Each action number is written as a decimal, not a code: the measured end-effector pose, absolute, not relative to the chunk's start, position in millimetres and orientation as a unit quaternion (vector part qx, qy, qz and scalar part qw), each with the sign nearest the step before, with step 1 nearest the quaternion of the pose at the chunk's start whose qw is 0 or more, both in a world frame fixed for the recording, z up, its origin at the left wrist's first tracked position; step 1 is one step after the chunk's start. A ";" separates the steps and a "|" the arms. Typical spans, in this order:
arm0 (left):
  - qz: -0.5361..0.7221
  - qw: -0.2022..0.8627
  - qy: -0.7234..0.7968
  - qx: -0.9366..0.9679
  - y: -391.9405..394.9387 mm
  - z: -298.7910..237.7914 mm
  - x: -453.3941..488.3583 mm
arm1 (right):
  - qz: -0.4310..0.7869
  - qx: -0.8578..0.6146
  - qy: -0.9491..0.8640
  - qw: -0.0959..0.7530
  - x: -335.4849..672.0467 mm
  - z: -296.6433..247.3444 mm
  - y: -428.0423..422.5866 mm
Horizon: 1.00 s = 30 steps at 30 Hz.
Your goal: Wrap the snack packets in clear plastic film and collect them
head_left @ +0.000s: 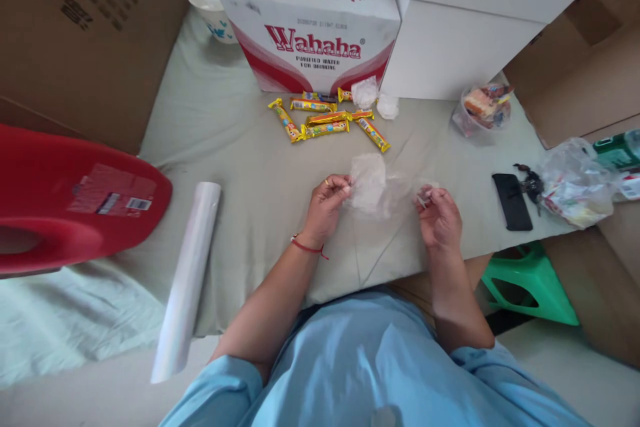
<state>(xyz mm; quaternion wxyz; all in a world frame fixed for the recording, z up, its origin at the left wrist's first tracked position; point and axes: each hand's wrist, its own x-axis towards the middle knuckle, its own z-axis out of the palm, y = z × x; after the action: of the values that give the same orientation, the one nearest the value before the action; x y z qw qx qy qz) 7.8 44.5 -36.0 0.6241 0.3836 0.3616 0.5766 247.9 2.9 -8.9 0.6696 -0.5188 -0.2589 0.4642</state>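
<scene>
My left hand (327, 207) wears a ring and a red string bracelet. Its thumb and fingers pinch the left edge of a thin, clear plastic bag (397, 193) with a whitish, sheet-like part (369, 180); I cannot tell whether that part is inside or folded over. At the other end, the closed fingers of my right hand (439, 213) grip the bag, which stretches between both hands just above the cloth. Beyond it lie several yellow-wrapped snack bars (325, 129). Two crumpled white wads (365, 92) rest beside them.
A Wahaha water carton (315, 33) and white boxes (465, 47) stand behind. Leftward are a shiny roll (187, 280), red jug (85, 197) and paper cup (213, 13). Rightward sit a plastic tub (483, 110), phone (513, 201), keys (533, 183) and plastic bag (577, 183).
</scene>
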 end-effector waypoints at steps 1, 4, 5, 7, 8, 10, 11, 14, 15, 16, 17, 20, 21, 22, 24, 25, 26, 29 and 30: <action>0.577 0.639 0.361 0.359 45.5 -36.1 7.8 | 0.467 -0.509 -0.254 0.677 252.5 -5.7 1.0; 0.580 0.648 0.385 0.310 47.3 -35.0 8.9 | 0.472 -0.511 -0.242 0.676 268.0 4.8 -4.5; 0.582 0.642 0.396 0.303 47.6 -34.2 9.0 | 0.476 -0.515 -0.242 0.671 273.6 8.3 -6.0; 0.581 0.634 0.412 0.299 48.3 -32.2 8.0 | 0.493 -0.512 -0.246 0.659 284.9 13.7 -8.1; 0.582 0.633 0.416 0.297 48.7 -31.2 6.8 | 0.506 -0.507 -0.249 0.652 290.3 15.2 -8.9; 0.589 0.627 0.422 0.287 50.1 -29.2 3.6 | 0.523 -0.517 -0.261 0.625 299.8 14.5 -10.4; 0.595 0.620 0.428 0.279 51.0 -28.4 2.0 | 0.523 -0.541 -0.272 0.600 303.8 12.4 -11.5; 0.604 0.604 0.450 0.261 53.4 -26.1 -0.8 | 0.480 -0.650 -0.353 0.471 314.1 1.5 -17.7; 0.603 0.602 0.457 0.256 54.1 -25.1 -1.1 | 0.462 -0.680 -0.389 0.416 317.2 -2.5 -20.6; 0.601 0.603 0.462 0.251 54.6 -23.8 -1.1 | 0.448 -0.698 -0.420 0.367 320.1 -6.1 -23.6; 0.597 0.606 0.465 0.244 55.0 -22.2 -1.2 | 0.441 -0.708 -0.440 0.333 322.8 -9.0 -26.5; 0.573 0.635 0.475 0.204 55.6 -13.7 -4.2 | 0.440 -0.718 -0.435 0.319 328.3 -12.0 -32.7; 0.563 0.651 0.476 0.179 55.3 -9.5 -6.8 | 0.444 -0.717 -0.427 0.327 329.2 -10.8 -33.7; 0.553 0.669 0.475 0.145 54.7 -4.5 -10.5 | 0.451 -0.714 -0.421 0.329 329.7 -8.7 -34.3; 0.536 0.707 0.458 0.059 52.3 7.3 -20.9 | 0.487 -0.696 -0.425 0.314 330.1 -1.8 -34.7; 0.530 0.725 0.440 0.016 50.5 13.8 -27.4 | 0.515 -0.679 -0.430 0.299 330.3 2.3 -35.1; 0.528 0.739 0.418 -0.023 48.5 20.4 -34.5 | 0.547 -0.659 -0.435 0.279 330.5 6.6 -35.6; 0.555 0.741 0.365 -0.095 44.3 37.9 -55.4 | 0.643 -0.586 -0.441 0.219 331.1 16.2 -38.5; 0.576 0.724 0.364 -0.109 44.2 42.0 -61.1 | 0.669 -0.564 -0.438 0.206 331.0 17.4 -39.2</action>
<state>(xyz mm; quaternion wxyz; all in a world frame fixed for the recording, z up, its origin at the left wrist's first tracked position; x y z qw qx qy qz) -61.1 44.2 42.0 0.7239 -0.1089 0.3638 0.5759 331.0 -39.2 17.4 0.2056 -0.5641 -0.4383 0.6689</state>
